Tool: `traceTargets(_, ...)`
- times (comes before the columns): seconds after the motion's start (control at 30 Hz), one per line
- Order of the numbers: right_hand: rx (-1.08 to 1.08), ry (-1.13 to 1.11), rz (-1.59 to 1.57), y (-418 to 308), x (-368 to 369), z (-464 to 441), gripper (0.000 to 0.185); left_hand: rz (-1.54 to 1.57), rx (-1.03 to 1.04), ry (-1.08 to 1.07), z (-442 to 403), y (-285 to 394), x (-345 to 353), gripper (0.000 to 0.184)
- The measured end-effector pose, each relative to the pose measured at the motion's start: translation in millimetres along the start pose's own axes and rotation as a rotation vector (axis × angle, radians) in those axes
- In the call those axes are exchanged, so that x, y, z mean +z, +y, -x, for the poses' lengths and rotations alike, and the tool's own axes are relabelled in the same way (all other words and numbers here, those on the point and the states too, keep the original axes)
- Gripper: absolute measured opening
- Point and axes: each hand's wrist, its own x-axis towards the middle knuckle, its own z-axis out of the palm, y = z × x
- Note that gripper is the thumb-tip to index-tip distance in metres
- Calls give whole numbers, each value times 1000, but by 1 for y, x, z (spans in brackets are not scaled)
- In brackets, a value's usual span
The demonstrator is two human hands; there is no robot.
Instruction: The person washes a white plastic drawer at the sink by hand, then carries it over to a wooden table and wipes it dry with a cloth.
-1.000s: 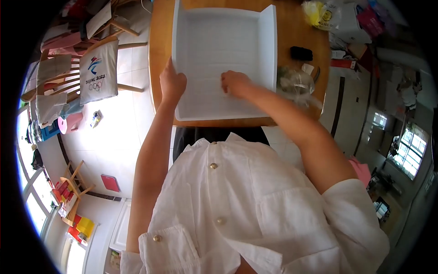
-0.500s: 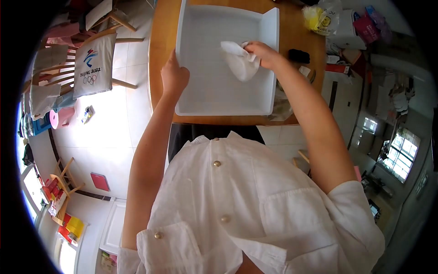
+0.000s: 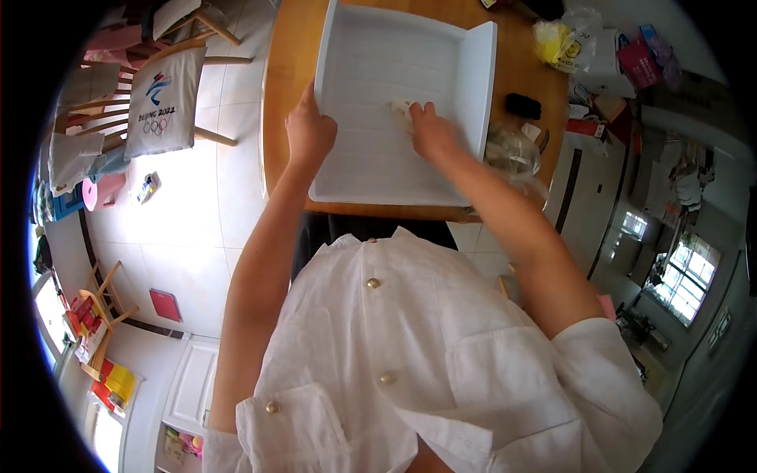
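Observation:
A white plastic drawer (image 3: 378, 175), shaped like a shallow box, lies on the wooden table in front of me. My left hand (image 3: 311, 132) is closed over its left wall. Inside the drawer, my right hand (image 3: 435, 135) presses a bunched white cloth (image 3: 401, 113) against the bottom. Most of the cloth is hidden under the fingers, and the forearm reaches across the drawer's right wall.
Bare wood of the table (image 3: 288, 75) shows left of the drawer. To its right are a clear plastic bag (image 3: 512, 154) and a black object (image 3: 523, 106). A yellow-and-white bag (image 3: 558, 46) sits further back. A chair with a printed cushion (image 3: 164, 102) stands at the left.
My right hand has moved left and down, and the cloth, which hung loosely spread before, is now bunched against the drawer bottom. My left hand keeps its hold on the wall.

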Motion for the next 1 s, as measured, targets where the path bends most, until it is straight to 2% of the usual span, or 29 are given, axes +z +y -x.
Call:
traceTargets(0.03,36,20,-59,-2,9,-4,51,-4,-18,-4,0,0,0,64)
traceTargets(0.1,-127,156,-73,-15,49,-12,51,2,-29,-20,1,2,1,63)
traceTargets(0.17,-327,195,-181,-55,70,2,49,26,-26,-19,1,4,-1,63)
traceTargets(0.27,-477,19,-178,-54,49,1,41,24,-11,-39,-1,0,1,62)
traceTargets(0.3,-496,28,-7,-43,35,8,36,21,-15,-47,-1,1,0,61)
traceTargets(0.33,-429,-54,206,-27,27,5,32,19,-19,-56,-2,2,-2,61)
traceTargets(0.4,-290,-92,383,16,12,-2,24,29,-22,-69,0,1,-1,60)
traceTargets(0.47,-191,-8,350,28,13,-9,17,44,-18,-71,0,-3,1,60)
traceTargets(0.57,-102,127,261,7,30,-17,10,32,-45,-73,2,7,-3,60)
traceTargets(0.67,-237,183,133,-22,59,2,11,11,5,-74,-1,-1,1,61)
traceTargets(0.77,-322,87,67,-20,72,0,19,-13,11,-40,-1,5,0,62)
traceTargets(0.8,-259,-65,115,-11,55,-6,20,-7,-5,-62,-2,7,-3,62)
traceTargets(0.87,-144,-124,157,29,21,-12,20,4,-48,-117,0,12,-7,63)
traceTargets(1.0,-62,216,227,27,26,-38,21,26,-54,-92,0,13,0,61)
